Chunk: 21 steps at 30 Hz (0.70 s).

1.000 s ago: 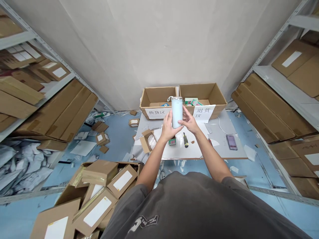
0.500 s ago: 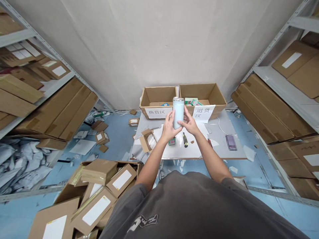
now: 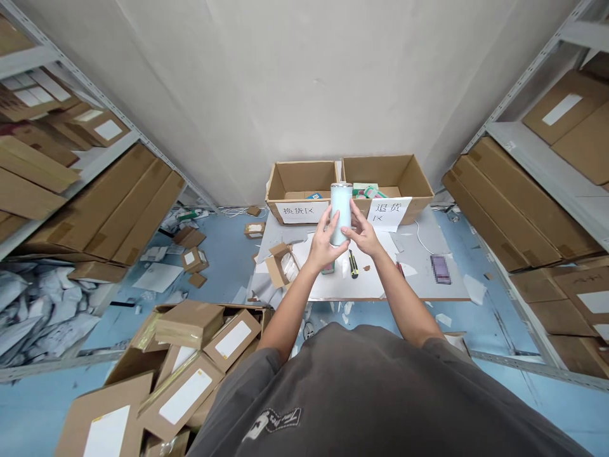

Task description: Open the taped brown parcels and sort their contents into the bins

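A light blue tumbler (image 3: 340, 212) with a silvery rim at its top is held upright above the table. My left hand (image 3: 325, 241) grips it from the left, its fingers curled round the side. From the right, my right hand (image 3: 363, 233) is closed on the same tumbler, the thumb across its lower front. Below on the white sheet lie a black and yellow utility knife (image 3: 353, 264) and a small green box (image 3: 328, 268), partly covered by my left arm and hand. An opened small carton (image 3: 280, 265) with white packing inside stands left of my left hand.
Two cardboard bins (image 3: 304, 166) with handwritten paper signs stand at the table's back; the right one holds green packages. A purple pixelated object (image 3: 440, 269) lies at right. A large box of parcels (image 3: 190, 324) is at lower left. Shelves (image 3: 533, 152) flank both sides.
Both hands still hold the tumbler at nearly the same place. The fingers of my left hand have shifted slightly on its side. The view has tilted a little.
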Tool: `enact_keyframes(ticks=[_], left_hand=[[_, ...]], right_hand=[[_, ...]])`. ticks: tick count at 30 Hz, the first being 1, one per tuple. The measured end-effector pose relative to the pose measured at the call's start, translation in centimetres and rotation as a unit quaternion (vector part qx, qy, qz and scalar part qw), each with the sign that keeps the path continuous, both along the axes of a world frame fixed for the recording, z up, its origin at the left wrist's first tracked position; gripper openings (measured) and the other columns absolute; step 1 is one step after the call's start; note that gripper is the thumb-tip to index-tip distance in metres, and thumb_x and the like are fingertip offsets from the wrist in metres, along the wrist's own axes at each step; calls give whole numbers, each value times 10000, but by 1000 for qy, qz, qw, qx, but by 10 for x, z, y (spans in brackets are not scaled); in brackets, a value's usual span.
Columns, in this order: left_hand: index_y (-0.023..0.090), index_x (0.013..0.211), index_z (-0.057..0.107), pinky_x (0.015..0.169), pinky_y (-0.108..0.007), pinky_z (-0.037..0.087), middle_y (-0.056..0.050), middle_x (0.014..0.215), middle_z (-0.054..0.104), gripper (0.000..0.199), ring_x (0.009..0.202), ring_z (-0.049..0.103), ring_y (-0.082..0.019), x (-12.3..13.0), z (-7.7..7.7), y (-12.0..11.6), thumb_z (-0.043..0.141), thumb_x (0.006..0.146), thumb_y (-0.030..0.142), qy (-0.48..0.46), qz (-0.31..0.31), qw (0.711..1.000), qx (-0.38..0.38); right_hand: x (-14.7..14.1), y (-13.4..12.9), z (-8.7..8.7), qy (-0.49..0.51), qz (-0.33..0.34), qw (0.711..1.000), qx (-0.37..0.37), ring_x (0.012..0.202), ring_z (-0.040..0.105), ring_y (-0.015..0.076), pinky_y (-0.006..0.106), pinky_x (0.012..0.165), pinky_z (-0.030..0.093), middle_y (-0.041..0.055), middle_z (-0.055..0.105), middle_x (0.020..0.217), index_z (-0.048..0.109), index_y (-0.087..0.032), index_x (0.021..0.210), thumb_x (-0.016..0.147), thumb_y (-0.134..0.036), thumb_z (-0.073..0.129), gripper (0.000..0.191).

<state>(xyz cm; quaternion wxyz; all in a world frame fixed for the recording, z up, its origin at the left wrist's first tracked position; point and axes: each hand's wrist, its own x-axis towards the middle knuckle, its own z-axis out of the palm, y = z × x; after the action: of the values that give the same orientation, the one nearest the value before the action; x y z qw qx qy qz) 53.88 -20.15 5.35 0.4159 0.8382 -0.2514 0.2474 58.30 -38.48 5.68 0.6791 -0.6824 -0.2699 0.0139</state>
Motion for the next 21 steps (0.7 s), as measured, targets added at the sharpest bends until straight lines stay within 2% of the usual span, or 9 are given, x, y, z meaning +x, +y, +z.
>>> enact_keyframes(ticks=[5,9,12,16,19,21], left_hand=[[366,1792,199,1324,-590,390,-115,1874,153,945,1701,266,-396,1,-8,1,724,1007,376,-2,-2,1000,-21],[365,1776,252,1336,-612,363,-126,1872,167,999,1691,291,-408,2,-5,1,818,954,407,-1,5,1000,-10],[364,1779,237,1305,-574,432,-120,1866,197,1044,1694,290,-393,1,-1,0,843,931,432,29,1,999,-32],[363,1801,120,1200,-478,560,-121,1870,182,1089,1693,304,-363,0,-2,-2,799,955,466,81,-22,992,-97],[362,1803,116,1253,-503,511,-117,1866,201,1114,1709,256,-368,0,-3,-2,812,938,456,85,-18,992,-93],[363,1801,145,1302,-540,453,-108,1863,213,1134,1715,232,-377,1,-3,-2,842,909,438,84,-4,994,-71]], right_hand=[[2,-3,5,11,15,1000,-7,1578,478,403,540,1143,612,34,201,1866,180,-439,1803,905,-685,821,1130],[0,1,5,16,-22,999,-17,1553,511,418,543,1121,629,45,212,1864,176,-428,1806,890,-677,841,1160],[-2,1,3,5,-33,999,-31,1546,523,423,536,1101,644,45,188,1871,161,-428,1808,882,-719,829,1178],[-1,0,3,2,4,1000,-31,1547,522,398,544,1121,631,19,172,1875,79,-455,1807,902,-753,785,1186],[-2,1,4,2,9,999,-36,1522,547,391,552,1132,625,18,197,1869,68,-439,1811,904,-748,784,1196],[-4,2,4,0,-16,999,-46,1514,551,406,564,1131,622,37,216,1863,109,-421,1814,888,-726,812,1202]])
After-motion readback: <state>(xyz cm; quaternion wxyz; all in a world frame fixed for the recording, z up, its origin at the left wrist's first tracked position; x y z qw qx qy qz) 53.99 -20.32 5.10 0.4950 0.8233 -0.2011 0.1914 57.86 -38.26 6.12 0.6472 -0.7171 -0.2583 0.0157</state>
